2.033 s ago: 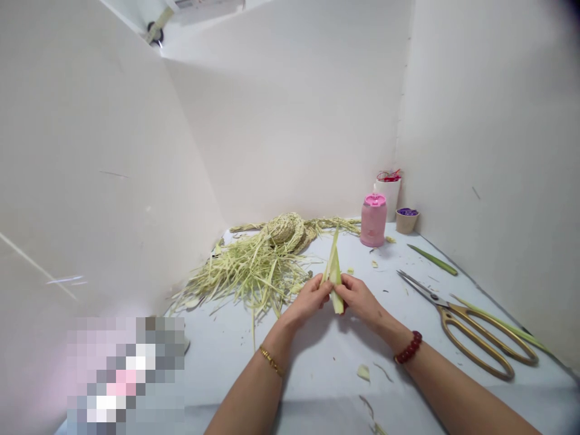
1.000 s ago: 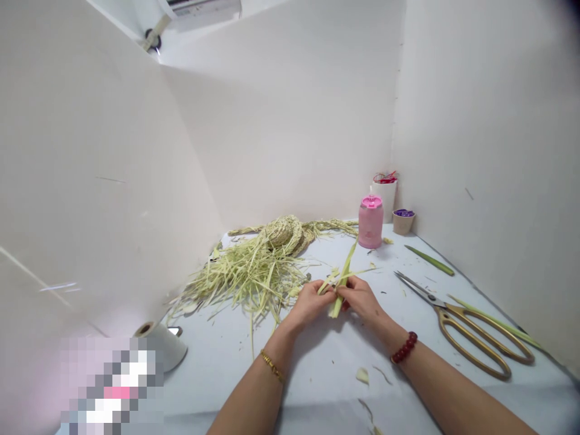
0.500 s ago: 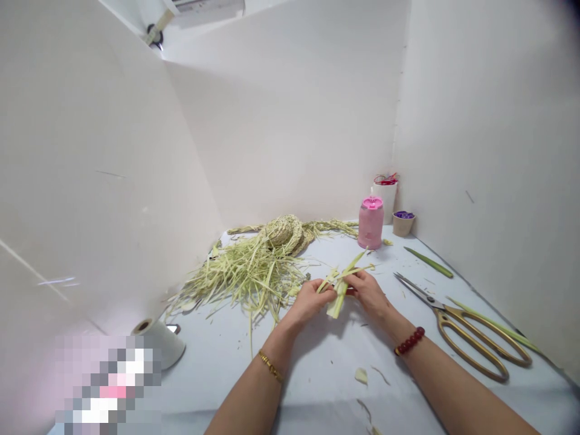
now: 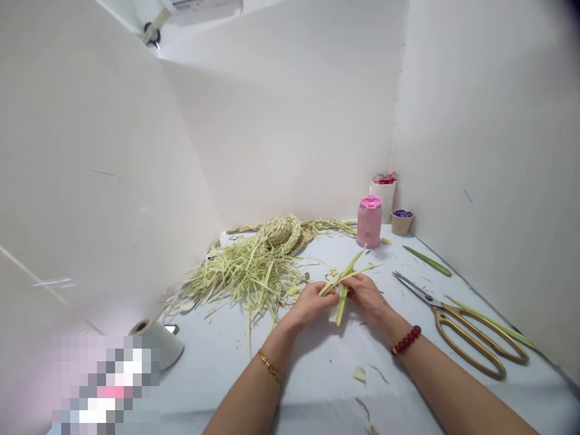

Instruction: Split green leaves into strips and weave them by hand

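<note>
Between my hands, above the middle of the table, are pale green leaf strips (image 4: pixel 340 307), some crossing each other. My left hand (image 4: pixel 313 302) pinches them from the left, fingers closed. On the other side my right hand (image 4: pixel 366 296) is closed on the same strips, its fingertips partly hidden behind them. The strips point up to the right and hang down below my fingers. A heap of loose, dry-looking strips (image 4: pixel 244 275) lies left of my hands, with a coiled braid (image 4: pixel 283 232) of the same material behind it.
Large scissors (image 4: pixel 460 320) with gold handles lie at right, near a green leaf (image 4: pixel 427 261). A pink bottle (image 4: pixel 370 226), a white cup (image 4: pixel 383 199) and a small tub (image 4: pixel 402 223) with purple pieces stand at the back right. A white roll (image 4: pixel 163 347) stands at left.
The strips have shifted slightly in my fingers; their lower ends now hang straighter and a little lower. Both hands keep hold in nearly the same place.
</note>
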Demonstrator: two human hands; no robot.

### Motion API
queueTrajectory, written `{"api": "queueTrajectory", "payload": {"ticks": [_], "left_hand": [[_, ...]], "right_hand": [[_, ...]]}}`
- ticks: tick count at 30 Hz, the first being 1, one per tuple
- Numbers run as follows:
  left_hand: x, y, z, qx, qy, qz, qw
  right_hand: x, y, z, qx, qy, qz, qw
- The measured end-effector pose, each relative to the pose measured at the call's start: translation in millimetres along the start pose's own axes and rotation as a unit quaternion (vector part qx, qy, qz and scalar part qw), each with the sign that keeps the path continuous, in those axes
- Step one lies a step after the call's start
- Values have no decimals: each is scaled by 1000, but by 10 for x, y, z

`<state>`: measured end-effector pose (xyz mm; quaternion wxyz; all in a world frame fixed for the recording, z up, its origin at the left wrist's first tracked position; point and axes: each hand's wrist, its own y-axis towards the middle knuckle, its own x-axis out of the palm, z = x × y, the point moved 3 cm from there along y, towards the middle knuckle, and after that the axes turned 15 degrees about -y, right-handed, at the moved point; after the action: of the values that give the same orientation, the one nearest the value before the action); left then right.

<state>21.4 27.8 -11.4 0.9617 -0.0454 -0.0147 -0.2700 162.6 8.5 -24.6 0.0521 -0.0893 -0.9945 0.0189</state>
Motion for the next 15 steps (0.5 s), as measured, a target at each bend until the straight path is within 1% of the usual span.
{"api": "queueTrajectory", "payload": {"ticks": [2, 4, 8, 12, 15], "left_hand": [[2, -2, 10, 2, -8, 6, 1000], [6, 2, 12, 2, -15, 3, 1000], [7, 19, -7, 2, -11, -4, 1000], [-3, 25, -7, -1, -8, -7, 1000], [-5, 16, 17, -9, -5, -18, 1000]], "right_hand": [[34, -17, -9, -9, 8, -46, 999], [51, -21, 2, -9, 17, -65, 998], [16, 7, 37, 8, 25, -19, 999], [-45, 28, 10, 8, 8, 2, 1000], [-114, 43, -19, 7, -3, 30, 1000]]}}
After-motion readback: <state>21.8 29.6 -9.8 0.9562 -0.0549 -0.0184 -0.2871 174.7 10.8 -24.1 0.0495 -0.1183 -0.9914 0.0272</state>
